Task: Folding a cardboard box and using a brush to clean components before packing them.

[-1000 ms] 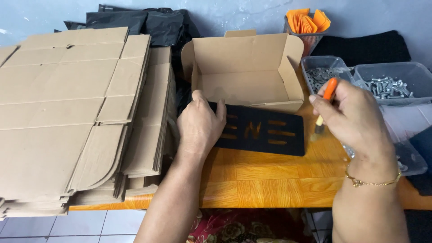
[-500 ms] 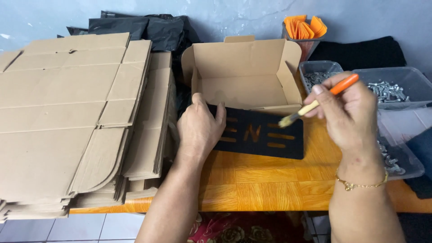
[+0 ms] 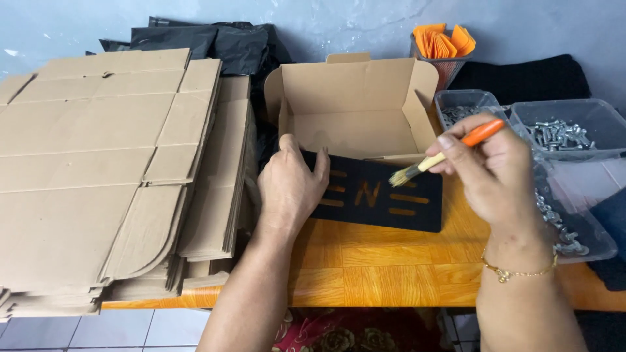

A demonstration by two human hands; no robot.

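Firmly pressing flat black stencil sheet (image 3: 375, 195) against open brown cardboard box (image 3: 355, 107) front, near desk (image 3: 385, 274) front edge, with left hand (image 3: 290, 186); right hand (image 3: 492, 173) fingers pinching orange-handled brush (image 3: 443, 156). Dabbing lightly, bristles square to cutouts, avoids bleeding.

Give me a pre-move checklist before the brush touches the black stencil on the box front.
1. Stencil lies flat against the front wall of the open cardboard box: ok.
2. Left hand presses on the stencil's left end: ok; the right end is not held.
3. Right hand grips the orange-handled brush, bristles aimed at the cut-outs: ok.
4. Bristles loaded with paint or ink: cannot tell.
5. Cut-outs clear, cardboard showing through them: ok.
6. Room for the stroke beside the clear bins of metal hardware: ok, though the bins sit close to the right wrist.
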